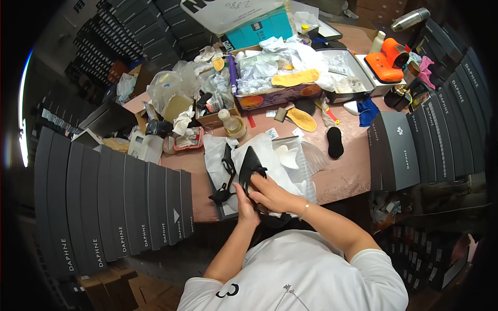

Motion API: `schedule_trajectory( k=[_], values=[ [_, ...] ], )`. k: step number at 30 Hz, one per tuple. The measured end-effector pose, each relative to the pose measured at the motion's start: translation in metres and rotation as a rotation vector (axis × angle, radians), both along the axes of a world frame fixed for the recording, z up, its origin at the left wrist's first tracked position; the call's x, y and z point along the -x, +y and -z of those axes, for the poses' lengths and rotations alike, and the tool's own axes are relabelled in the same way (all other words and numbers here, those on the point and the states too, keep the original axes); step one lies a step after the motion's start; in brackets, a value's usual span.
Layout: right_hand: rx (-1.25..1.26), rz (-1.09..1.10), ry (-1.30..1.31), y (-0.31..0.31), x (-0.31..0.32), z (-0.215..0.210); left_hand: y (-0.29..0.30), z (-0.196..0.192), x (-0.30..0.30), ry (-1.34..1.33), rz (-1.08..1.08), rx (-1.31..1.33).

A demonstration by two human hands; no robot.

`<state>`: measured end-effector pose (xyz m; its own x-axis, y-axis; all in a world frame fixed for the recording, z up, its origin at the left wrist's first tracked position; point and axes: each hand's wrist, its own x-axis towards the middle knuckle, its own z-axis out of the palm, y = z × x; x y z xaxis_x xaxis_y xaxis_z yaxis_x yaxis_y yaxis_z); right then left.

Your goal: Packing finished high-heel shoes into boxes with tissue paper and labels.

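Cluttered tabletop [347, 176] fills my view, with dark shoe boxes [111, 207] stacked left. Near its front edge, my right hand [270, 196] pinches a black pointed shoe [250, 165] over white tissue paper [270, 155]; my left hand [245, 207] braces it, fingers curled. I'd keep the grip low, steadying the heel.

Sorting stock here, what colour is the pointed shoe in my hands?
Black. The pointed shoe shows best in the head view, held by both hands over white wrapping paper.
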<state>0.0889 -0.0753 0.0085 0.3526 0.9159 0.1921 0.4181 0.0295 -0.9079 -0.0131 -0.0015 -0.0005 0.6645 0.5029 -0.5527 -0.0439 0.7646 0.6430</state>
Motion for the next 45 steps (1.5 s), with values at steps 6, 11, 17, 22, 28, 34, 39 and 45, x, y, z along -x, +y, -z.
schedule_trajectory(
  k=[6, 11, 17, 22, 28, 34, 39, 45],
  values=[
    [0.186, -0.036, -0.263, 0.036, 0.007, 0.053, -0.018, -0.027, 0.012, -0.027, 0.150, -0.003],
    [0.319, -0.024, -0.267, -0.004, 0.043, 0.023, 0.041, -0.003, 0.012, -0.077, 0.329, 0.176],
    [0.268, 0.016, -0.307, 0.010, 0.061, 0.057, 0.048, 0.050, 0.012, 0.115, 0.238, 0.132],
    [0.259, -0.023, -0.247, -0.004, 0.043, 0.019, 0.036, 0.000, -0.003, 0.038, 0.219, -0.050],
    [-0.012, -0.109, 0.140, -0.063, 0.053, 0.000, 0.028, 0.008, -0.006, -0.056, 0.315, -0.104],
    [0.320, 0.036, -0.203, -0.023, 0.041, 0.035, 0.018, 0.005, -0.013, 0.014, 0.261, -0.016],
    [0.167, -0.070, 0.209, -0.052, 0.039, -0.005, 0.017, 0.006, -0.005, 0.019, 0.307, -0.160],
    [0.486, -0.068, -0.174, -0.044, 0.033, -0.009, 0.006, 0.012, -0.012, 0.015, 0.278, 0.004]
  ],
)
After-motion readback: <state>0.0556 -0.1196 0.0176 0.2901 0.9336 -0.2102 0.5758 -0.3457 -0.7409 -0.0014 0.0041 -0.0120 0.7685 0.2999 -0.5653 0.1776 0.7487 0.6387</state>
